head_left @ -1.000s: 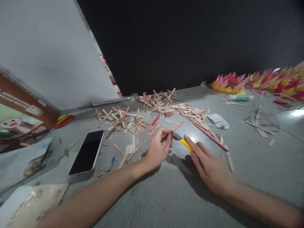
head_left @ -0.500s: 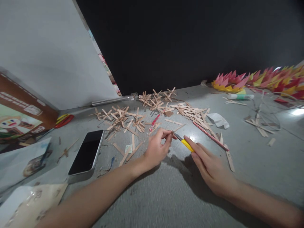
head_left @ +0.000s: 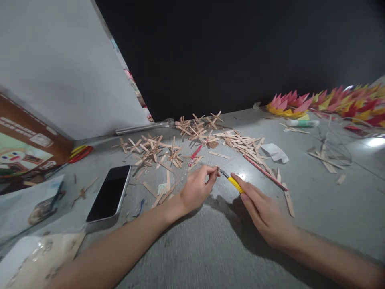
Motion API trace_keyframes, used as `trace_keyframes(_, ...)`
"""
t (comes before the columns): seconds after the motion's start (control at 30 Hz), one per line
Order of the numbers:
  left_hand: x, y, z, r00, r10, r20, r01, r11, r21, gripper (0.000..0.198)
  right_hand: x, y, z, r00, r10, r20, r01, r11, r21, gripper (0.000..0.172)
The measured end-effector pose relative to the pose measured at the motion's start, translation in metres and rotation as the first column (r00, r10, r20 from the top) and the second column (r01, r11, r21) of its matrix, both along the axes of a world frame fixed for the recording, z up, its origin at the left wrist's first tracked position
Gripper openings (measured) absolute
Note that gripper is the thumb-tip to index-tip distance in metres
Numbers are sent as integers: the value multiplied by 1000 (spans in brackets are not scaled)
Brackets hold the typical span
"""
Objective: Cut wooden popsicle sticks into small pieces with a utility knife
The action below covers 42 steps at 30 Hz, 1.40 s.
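Observation:
My right hand (head_left: 264, 212) holds a yellow utility knife (head_left: 234, 184) low on the grey table (head_left: 216, 249), its blade pointing left. My left hand (head_left: 197, 188) is closed in a pinch at the blade's tip, on a small piece I cannot make out. Just beyond both hands lie several loose wooden craft sticks (head_left: 240, 142) and glued stick crosses (head_left: 156, 150). A red pencil (head_left: 264, 172) lies to the right of the knife.
A black phone (head_left: 110, 192) lies face up at the left, past it scissors (head_left: 80, 152) and a printed brown box (head_left: 24, 148). Folded pink and yellow paper shapes (head_left: 325, 102) line the back right, with a glue stick (head_left: 303, 123) and crumpled tissue (head_left: 273, 152).
The view has shifted slightly. Both hands stay together at the knife's tip, with the left fingers pinching a bit further out along the blade.

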<state>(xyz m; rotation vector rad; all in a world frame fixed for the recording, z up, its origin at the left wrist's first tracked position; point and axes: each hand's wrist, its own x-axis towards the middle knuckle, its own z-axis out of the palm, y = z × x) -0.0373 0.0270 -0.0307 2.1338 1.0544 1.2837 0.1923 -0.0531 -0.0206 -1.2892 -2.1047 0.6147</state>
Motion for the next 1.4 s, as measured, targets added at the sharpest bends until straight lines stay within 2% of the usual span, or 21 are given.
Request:
trace_keyframes(0.17,0,0,0,999,-11,33,12,1000,-28,23,-2,-1,2,999,-18,44,17,1000,23,61)
trace_keyframes(0.33,5,3,7,979,62,197,-7,963,-269,25,-3,1,1,988,-137,75,132,989,65,59)
trace_keyframes(0.5,8,12,11,919,91,385,91,899,-428,31,2,1,-4,984,-176,31,175,983,49,56)
trace_keyframes(0.63,7,19,12,901,1,434,265,792,-550,37,6,10,-3,952,-286,-108,296,951,91,49)
trace_keyframes(0.77,7,20,11,880,-180,440,442,651,-617,41,8,24,7,888,-432,-160,439,898,9,46)
trace_keyframes(0.83,7,18,11,879,-253,405,472,588,-657,39,7,28,11,890,-434,-144,431,901,-50,41)
trace_keyframes(0.9,8,16,11,878,-286,383,478,549,-685,37,5,29,12,901,-410,-142,401,912,-91,37)
trace_keyframes(1.03,13,12,14,851,-233,470,520,500,-693,39,2,28,14,914,-381,-140,369,924,-103,34)
trace_keyframes(1.17,21,5,19,804,-137,579,566,478,-672,44,0,27,17,927,-346,-144,329,935,-130,35)
trace_keyframes(1.4,38,-15,11,784,14,620,497,584,-642,46,-4,24,9,933,-311,-179,277,941,-193,34)
